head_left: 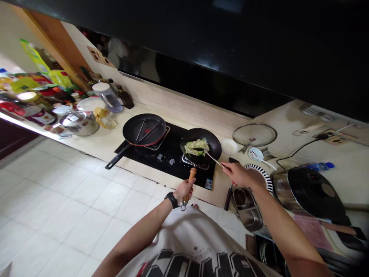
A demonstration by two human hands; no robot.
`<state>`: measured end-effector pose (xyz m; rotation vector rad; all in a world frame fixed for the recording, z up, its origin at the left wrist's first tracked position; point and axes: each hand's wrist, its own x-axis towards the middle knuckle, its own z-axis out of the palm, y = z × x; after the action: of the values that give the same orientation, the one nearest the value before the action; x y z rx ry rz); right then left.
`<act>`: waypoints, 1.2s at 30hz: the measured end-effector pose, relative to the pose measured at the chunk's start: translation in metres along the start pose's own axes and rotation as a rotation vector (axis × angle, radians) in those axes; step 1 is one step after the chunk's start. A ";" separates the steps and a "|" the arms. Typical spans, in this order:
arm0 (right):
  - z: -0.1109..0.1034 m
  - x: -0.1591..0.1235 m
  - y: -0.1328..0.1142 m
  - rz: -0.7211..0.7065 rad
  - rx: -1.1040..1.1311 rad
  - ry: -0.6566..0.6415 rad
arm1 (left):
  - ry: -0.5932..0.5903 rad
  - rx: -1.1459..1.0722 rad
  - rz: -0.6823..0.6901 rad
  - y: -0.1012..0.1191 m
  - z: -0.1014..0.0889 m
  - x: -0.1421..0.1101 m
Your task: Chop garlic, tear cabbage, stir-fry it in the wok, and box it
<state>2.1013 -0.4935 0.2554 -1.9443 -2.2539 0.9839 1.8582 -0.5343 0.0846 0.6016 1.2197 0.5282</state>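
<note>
My left hand (185,190), with a black watch at the wrist, is closed round the wooden handle of a dark wok (215,144). Pale green chopped food, like shredded vegetable (191,147), lies heaped inside the wok on the right burner. My right hand (236,173) grips the handle of a metal spatula (213,157). The spatula's head rests in the food, partly covered by it. On the left burner sits a black frying pan (138,132) with two thin stick-like utensils lying in it.
A glass lid (255,134), a small white bowl (230,146), a striped plate (268,179), a metal compartment tray (255,215) and a large lidded pot (311,192) stand right of the black cooktop (170,167). Left are a steel pot (79,123), a pitcher (108,98) and several jars. A dark hood overhangs.
</note>
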 end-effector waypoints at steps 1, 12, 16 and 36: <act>0.003 -0.001 0.009 -0.016 -0.014 0.086 | -0.004 0.001 0.004 0.000 -0.001 0.000; 0.059 0.075 0.018 -0.008 -0.040 0.290 | -0.022 0.033 0.017 0.003 -0.005 0.000; 0.050 0.083 0.027 -0.027 -0.101 0.355 | -0.011 0.030 0.022 0.004 -0.005 -0.001; 0.105 0.088 0.022 0.027 -0.339 0.309 | 0.025 0.032 0.027 0.005 -0.008 0.007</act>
<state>2.0590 -0.4617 0.1272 -2.0731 -2.3305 0.2822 1.8524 -0.5249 0.0814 0.6411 1.2472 0.5409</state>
